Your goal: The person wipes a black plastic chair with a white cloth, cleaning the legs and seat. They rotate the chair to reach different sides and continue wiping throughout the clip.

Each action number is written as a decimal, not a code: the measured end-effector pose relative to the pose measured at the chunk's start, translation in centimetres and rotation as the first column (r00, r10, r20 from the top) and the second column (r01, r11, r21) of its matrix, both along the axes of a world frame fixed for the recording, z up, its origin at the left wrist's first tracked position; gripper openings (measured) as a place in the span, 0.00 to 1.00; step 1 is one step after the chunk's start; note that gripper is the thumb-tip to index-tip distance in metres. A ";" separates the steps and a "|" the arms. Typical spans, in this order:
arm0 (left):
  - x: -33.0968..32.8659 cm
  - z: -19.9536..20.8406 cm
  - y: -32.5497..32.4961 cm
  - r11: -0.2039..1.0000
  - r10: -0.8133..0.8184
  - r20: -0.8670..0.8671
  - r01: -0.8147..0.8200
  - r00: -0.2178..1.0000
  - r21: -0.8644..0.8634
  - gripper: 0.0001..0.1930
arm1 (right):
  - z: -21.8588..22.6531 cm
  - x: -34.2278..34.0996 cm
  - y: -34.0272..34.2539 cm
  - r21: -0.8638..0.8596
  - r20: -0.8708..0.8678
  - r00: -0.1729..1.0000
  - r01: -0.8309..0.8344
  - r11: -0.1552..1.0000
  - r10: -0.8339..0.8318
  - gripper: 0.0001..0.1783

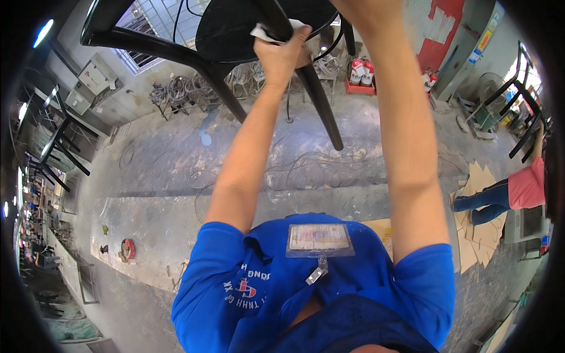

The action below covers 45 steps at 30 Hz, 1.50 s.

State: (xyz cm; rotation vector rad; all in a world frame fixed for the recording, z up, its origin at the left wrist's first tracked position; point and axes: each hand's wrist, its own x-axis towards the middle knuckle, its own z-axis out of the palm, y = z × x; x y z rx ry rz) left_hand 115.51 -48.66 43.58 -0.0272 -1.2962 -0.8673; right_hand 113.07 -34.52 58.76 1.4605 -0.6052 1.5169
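Observation:
A black chair (220,40) with a dark round seat hangs raised in front of me at the top of the view. My left hand (279,59) is closed around one of its legs (318,106), pressing a folded white piece of cloth or paper (268,34) against it. The leg's lower end points down and toward me. My right hand (360,8) is raised to the upper edge beside the seat. Its fingers are cut off by the frame, so what it holds does not show.
Fire extinguishers (361,72) stand in a red tray by the far wall, near coiled cables (238,79). More black chairs are hung at the left (56,138) and right (521,100). A person in a pink top (525,185) stands by cardboard sheets (479,235). A red round object (127,249) lies at left.

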 end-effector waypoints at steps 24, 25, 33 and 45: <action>18.6 6.3 -0.7 -0.317 0.872 -0.316 -0.059 0.375 -0.946 0.11 | -31.3 7.9 -4.5 0.733 0.680 0.729 -0.670 0.114 -0.084 0.29; 18.9 8.9 -0.9 -0.425 0.819 -0.360 0.052 0.447 -0.904 0.10 | -31.3 8.0 -4.7 0.732 0.680 0.728 -0.668 0.133 -0.082 0.29; 20.6 14.8 -1.8 -0.242 0.926 -0.304 -0.267 0.223 -0.933 0.05 | -31.6 8.9 -8.0 0.733 0.678 0.722 -0.654 0.188 -0.134 0.22; 24.5 11.3 -11.6 -0.111 0.989 -0.118 -0.078 0.092 -0.991 0.13 | -34.0 8.5 -13.0 0.788 0.599 0.754 -0.496 0.363 -0.269 0.23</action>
